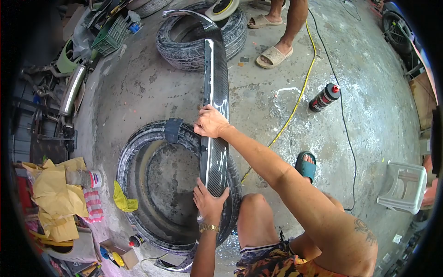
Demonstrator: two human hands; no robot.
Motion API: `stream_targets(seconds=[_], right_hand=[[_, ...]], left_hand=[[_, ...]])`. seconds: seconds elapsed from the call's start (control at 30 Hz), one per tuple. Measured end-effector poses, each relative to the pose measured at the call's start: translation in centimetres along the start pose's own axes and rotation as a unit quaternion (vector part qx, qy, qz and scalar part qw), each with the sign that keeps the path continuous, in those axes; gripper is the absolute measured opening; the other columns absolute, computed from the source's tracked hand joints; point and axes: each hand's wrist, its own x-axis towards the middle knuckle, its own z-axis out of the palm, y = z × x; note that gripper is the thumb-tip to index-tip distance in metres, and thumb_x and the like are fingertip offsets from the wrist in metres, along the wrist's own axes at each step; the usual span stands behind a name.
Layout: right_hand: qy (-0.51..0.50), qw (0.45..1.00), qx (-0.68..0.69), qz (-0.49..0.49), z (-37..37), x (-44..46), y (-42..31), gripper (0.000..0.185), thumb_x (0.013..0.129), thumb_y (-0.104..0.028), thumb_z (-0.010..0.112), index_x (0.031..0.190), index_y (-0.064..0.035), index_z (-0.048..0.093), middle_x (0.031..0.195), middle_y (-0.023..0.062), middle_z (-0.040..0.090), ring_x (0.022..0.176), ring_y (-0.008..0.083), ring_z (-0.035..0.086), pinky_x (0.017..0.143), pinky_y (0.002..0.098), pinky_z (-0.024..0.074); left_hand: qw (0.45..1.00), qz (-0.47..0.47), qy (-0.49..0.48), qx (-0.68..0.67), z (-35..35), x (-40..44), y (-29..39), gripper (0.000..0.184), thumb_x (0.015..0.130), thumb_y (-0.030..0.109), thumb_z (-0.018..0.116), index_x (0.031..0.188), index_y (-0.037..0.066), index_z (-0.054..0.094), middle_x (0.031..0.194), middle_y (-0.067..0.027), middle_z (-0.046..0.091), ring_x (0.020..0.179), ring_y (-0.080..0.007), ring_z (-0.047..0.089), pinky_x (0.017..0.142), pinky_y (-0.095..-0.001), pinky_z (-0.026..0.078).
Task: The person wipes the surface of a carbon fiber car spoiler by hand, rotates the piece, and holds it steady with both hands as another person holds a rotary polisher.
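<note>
A long, glossy carbon-fibre panel lies across two tires, the far tire and the near tire. My right hand grips the panel around its middle, fingers curled over the left edge. Closer to me, my left hand, with a gold watch on its wrist, holds the panel from below its middle, thumb on the right side and fingers on the left. A dark cloth or pad is wrapped on the near tire's top.
Another person's sandalled feet stand beyond the far tire. A black bottle, yellow hose and dark cable are at the right, a white stool farther right. Yellow cloth, brown paper and a green crate lie left.
</note>
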Motion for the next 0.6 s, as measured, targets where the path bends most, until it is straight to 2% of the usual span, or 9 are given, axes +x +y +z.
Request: stream_targets(seconds=[0.27, 0.6], right_hand=[[-0.025, 1.000, -0.002, 0.009, -0.09, 0.06, -0.04, 0.038, 0.084, -0.036, 0.055, 0.058, -0.0103, 0.067, 0.067, 0.0103, 0.066, 0.086, 0.0254, 0.064, 0.088, 0.0365, 0.0428], [-0.024, 1.000, -0.008, 0.006, -0.20, -0.01, -0.07, 0.039, 0.084, -0.037, 0.053, 0.059, -0.0116, 0.067, 0.067, 0.0099, 0.066, 0.086, 0.0253, 0.065, 0.087, 0.0367, 0.0428]], left_hand=[[1.000, 0.011, 0.008, 0.001, 0.03, -0.02, -0.08, 0.110, 0.065, 0.052, 0.086, 0.146, -0.005, 0.038, 0.118, -0.0220, 0.054, 0.112, -0.0419, 0.054, 0.099, -0.0508, 0.044], [1.000, 0.001, -0.003, -0.003, 0.00, 0.06, -0.02, 0.110, 0.065, 0.051, 0.086, 0.147, -0.005, 0.037, 0.119, -0.0222, 0.054, 0.113, -0.0422, 0.054, 0.101, -0.0509, 0.043]])
